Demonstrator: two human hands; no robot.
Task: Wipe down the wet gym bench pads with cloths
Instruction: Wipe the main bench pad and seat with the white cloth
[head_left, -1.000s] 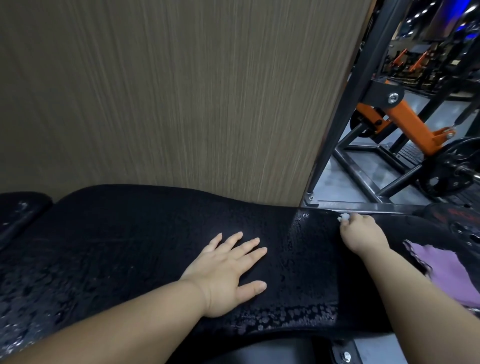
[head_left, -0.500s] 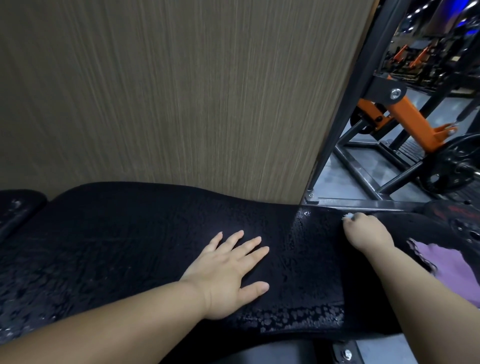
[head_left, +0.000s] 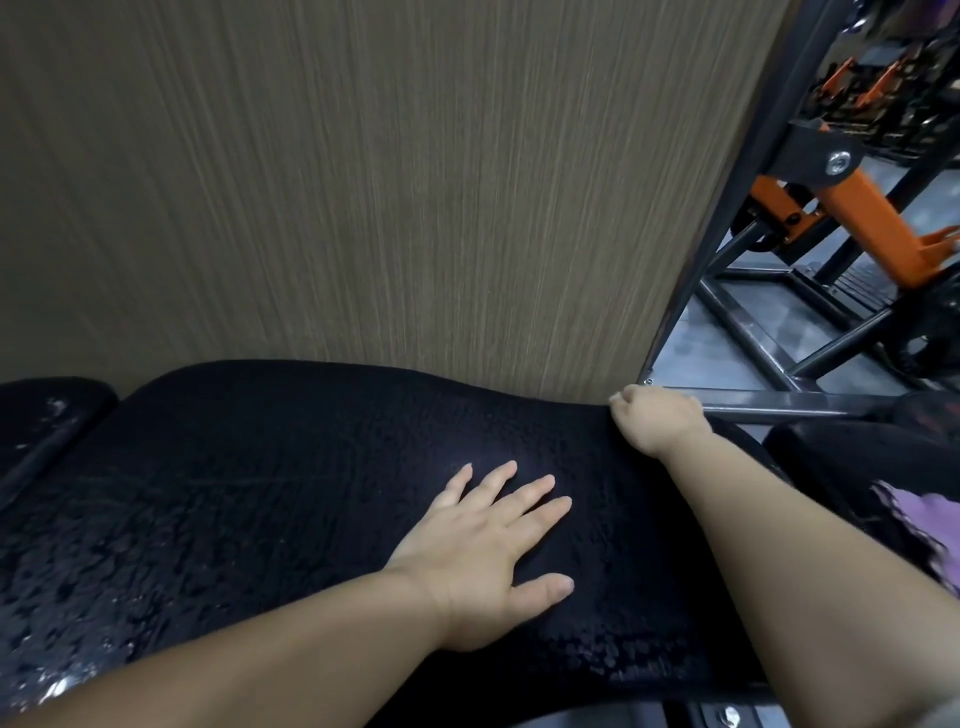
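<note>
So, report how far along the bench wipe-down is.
Nothing looks done: water beads cover the bench pad, near edge and left end alike. In hand: the left hand lies flat on the pad, the right hand sits curled at its far edge; whether it holds a cloth is unclear. Left: the whole wipe; the purple cloth lies untouched at right.

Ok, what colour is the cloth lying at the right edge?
The cloth is light purple; it shows best at the right edge of the head view.
</note>
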